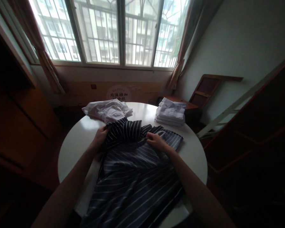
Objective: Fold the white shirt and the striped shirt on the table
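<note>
Garment (135, 177), in left hand (101, 136) and right hand (156, 141)

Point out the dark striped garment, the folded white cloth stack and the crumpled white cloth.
Dark striped garment (135, 177), head view: its body's middle.
Folded white cloth stack (170, 112), head view: its upper part.
Crumpled white cloth (106, 109), head view: its wrinkled middle.

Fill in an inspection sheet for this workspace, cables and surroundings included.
Surface: round white table, partly covered by cloth.
Things in hand: dark striped garment, rumpled.
Clutter: rumpled white cloth far left; stack of folded white cloth far right.
Left hand: holds the garment's far left part, fingers partly hidden.
Right hand: grips the garment farther right.
Cables: nothing seen.
Surroundings: barred window ahead, curtains at both sides.
</note>
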Demonstrator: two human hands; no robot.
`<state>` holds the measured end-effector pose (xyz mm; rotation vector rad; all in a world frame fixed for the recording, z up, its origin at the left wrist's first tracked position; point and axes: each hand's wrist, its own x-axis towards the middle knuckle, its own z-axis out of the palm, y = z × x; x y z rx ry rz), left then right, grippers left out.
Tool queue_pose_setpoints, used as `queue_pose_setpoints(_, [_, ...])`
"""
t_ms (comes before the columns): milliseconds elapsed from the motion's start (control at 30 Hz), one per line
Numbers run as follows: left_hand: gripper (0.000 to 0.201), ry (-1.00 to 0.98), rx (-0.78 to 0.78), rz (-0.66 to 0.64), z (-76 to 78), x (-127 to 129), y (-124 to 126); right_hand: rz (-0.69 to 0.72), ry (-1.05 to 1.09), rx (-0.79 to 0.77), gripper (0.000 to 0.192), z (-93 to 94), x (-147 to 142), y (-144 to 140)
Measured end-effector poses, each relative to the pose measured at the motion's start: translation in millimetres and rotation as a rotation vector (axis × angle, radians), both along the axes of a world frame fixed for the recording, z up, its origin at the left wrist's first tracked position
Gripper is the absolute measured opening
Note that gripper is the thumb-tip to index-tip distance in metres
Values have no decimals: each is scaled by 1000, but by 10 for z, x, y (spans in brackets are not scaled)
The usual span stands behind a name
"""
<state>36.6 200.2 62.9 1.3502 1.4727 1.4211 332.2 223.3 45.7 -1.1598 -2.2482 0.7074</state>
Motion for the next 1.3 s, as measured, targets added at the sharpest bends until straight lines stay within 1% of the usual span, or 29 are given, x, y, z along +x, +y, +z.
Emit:
queue_pose_setpoints(67, [30,-266,-114,63,-1,-40,-9,34,87,-110,5,48,11,-28])
queue_pose_setpoints(100, [28,-354,-172,78,-7,-67,-11,44,119,-144,6,65,14,-39])
queue_pose_setpoints(167, [26,-429,-235,103,-17,-121,-8,30,141,-164,7,89,14,-56])
queue_pose_setpoints(200, [26,-412,-222,144,-16,-139,-5,9,134,-151,7,98,13,-60])
queue_pose_setpoints(233, [26,-354,-171,217,-9,-147,-3,-18,118,-124,7,105,11,-61])
queue_pose_setpoints(300, [30,-131,28,415,25,-125,-11,-93,67,-39,8,116,10,-56])
queue_pose_setpoints(333, [33,12,142,486,50,-93,-25,-144,40,13,9,120,10,-51])
queue_pose_setpoints(367, [34,154,238,502,76,-49,-47,-203,16,69,10,123,13,-45])
queue_pose_setpoints(400, [30,284,303,453,100,5,-77,-264,-4,121,11,125,16,-39])
queue_pose_setpoints(433, [26,401,329,346,119,65,-113,-320,-19,165,11,125,21,-33])
queue_pose_setpoints(500, [24,598,272,49,134,187,-190,-398,-37,216,12,118,32,-22])
queue_pose_setpoints(533, [26,681,225,-86,128,240,-222,-408,-42,223,12,112,37,-17])
queue_pose_setpoints(567, [27,752,185,-187,115,281,-246,-401,-46,223,12,105,40,-13])
queue_pose_setpoints(600, [27,807,157,-246,98,309,-259,-389,-50,223,11,99,42,-10])
queue_pose_setpoints(633, [25,841,140,-268,81,321,-260,-379,-56,225,11,95,43,-8])
queue_pose_setpoints(667, [23,853,130,-261,66,318,-251,-379,-65,232,11,93,43,-8])
queue_pose_setpoints(733, [20,813,111,-168,54,274,-212,-433,-72,263,10,104,49,-12])
queue_pose_setpoints(800, [21,698,105,3,68,200,-163,-557,-49,300,11,135,71,-20])
queue_pose_setpoints(900, [22,429,133,330,106,82,-103,-761,45,338,13,203,137,-30])
queue_pose_setpoints(933, [22,337,144,419,115,50,-89,-811,79,346,14,223,163,-31])
queue_pose_setpoints(1000, [21,192,145,535,123,3,-67,-869,141,363,13,250,207,-27])
queue_pose_setpoints(1067, [20,117,130,552,116,-23,-50,-852,210,387,9,253,224,-18])
queue_pose_setpoints(1100, [21,95,118,525,109,-29,-43,-806,248,397,7,247,220,-13])
queue_pose_setpoints(1133, [22,72,104,479,98,-33,-37,-736,283,402,7,236,208,-10])
queue_pose_setpoints(1200, [27,13,70,367,74,-38,-23,-548,311,392,16,205,163,-11])
queue_pose_setpoints(1300, [35,-109,-34,222,38,-43,-3,-264,221,355,31,133,72,-30])
